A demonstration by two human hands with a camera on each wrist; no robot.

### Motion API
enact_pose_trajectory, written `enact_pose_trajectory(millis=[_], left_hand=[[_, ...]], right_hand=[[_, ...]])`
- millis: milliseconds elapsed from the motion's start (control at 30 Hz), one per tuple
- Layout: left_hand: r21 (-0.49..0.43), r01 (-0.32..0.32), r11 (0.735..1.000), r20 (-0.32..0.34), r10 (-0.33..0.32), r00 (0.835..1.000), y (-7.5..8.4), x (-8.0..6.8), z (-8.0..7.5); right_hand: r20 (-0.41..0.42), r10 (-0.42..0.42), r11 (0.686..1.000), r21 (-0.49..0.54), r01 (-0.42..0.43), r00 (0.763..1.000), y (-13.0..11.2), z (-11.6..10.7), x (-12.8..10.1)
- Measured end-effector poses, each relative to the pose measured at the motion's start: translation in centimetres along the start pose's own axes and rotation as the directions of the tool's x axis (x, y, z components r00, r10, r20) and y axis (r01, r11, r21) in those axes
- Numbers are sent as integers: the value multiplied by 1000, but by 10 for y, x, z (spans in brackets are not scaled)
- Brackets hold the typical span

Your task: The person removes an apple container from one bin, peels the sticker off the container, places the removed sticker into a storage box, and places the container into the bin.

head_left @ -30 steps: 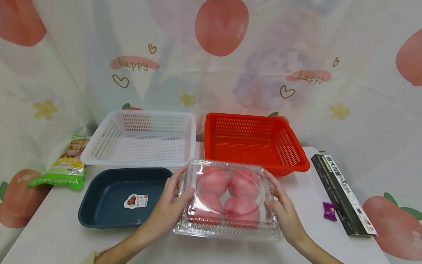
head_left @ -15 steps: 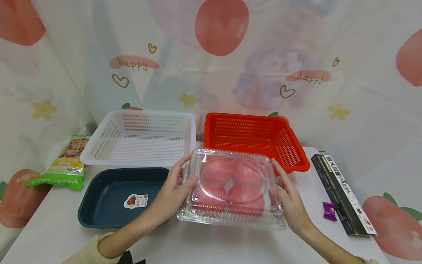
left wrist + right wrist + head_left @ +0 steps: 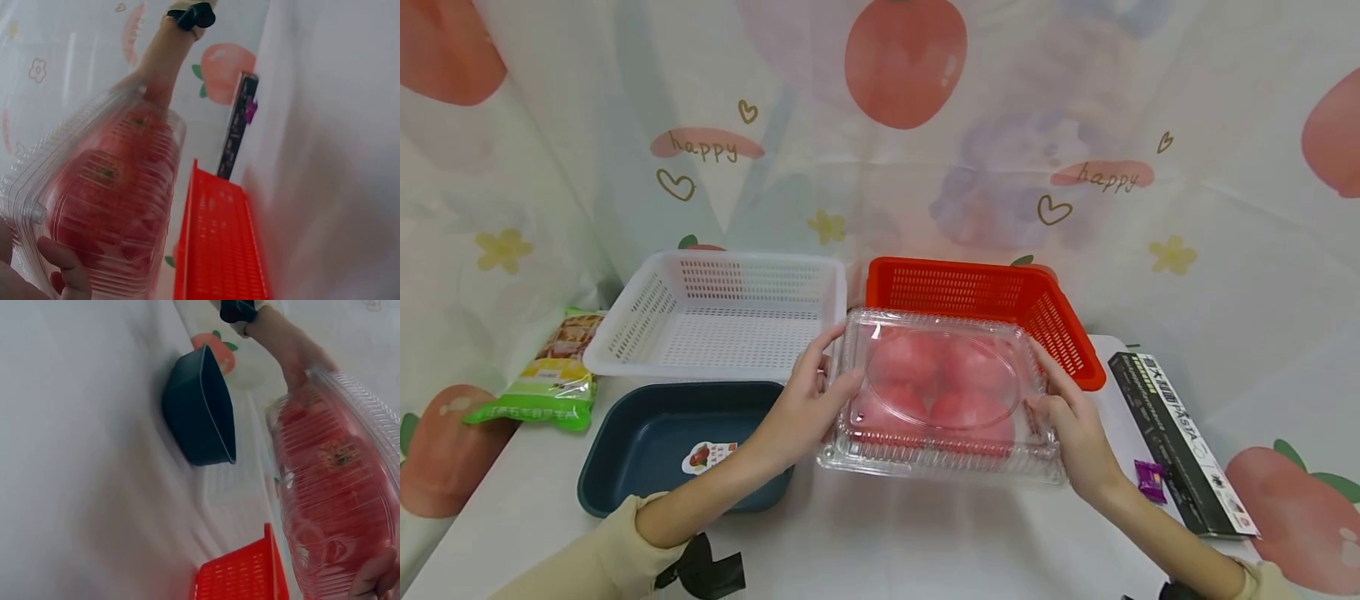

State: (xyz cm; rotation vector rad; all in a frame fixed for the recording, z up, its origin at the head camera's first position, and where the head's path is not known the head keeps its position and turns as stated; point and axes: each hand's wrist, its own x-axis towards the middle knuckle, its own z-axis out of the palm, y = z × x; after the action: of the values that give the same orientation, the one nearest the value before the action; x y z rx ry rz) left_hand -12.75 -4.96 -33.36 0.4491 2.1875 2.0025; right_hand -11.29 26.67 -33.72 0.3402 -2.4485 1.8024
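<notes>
Clear clamshell of tomatoes (image 3: 942, 392) lifted over red basket (image 3: 1052, 321) front rim, pinched between left hand (image 3: 805, 404) and right hand (image 3: 1071, 425); could pop open if squeezed too hard

- A white table (image 3: 865, 550) fills the lower part of the head view.
- A pale cloth (image 3: 1000, 150) hangs behind it as a backdrop, creased, printed with red fruit, yellow flowers, small hearts and the word "happy".
- The cloth wraps round both sides.
- Light is even and soft.
</notes>
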Motion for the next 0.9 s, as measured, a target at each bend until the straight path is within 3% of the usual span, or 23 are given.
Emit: enact_pose_trajectory(millis=[533, 733, 900], left_hand=[[61, 30, 998, -23, -29, 999, 3, 42, 6], [94, 64, 994, -71, -57, 996, 0, 63, 8], [55, 128, 990, -139, -120, 983, 1, 86, 12]], right_hand=[[-57, 116, 990, 92, -110, 992, 3, -18, 34], [-57, 189, 971, 162, -178, 980, 2, -22, 49], [-42, 253, 944, 229, -237, 967, 2, -28, 64]])
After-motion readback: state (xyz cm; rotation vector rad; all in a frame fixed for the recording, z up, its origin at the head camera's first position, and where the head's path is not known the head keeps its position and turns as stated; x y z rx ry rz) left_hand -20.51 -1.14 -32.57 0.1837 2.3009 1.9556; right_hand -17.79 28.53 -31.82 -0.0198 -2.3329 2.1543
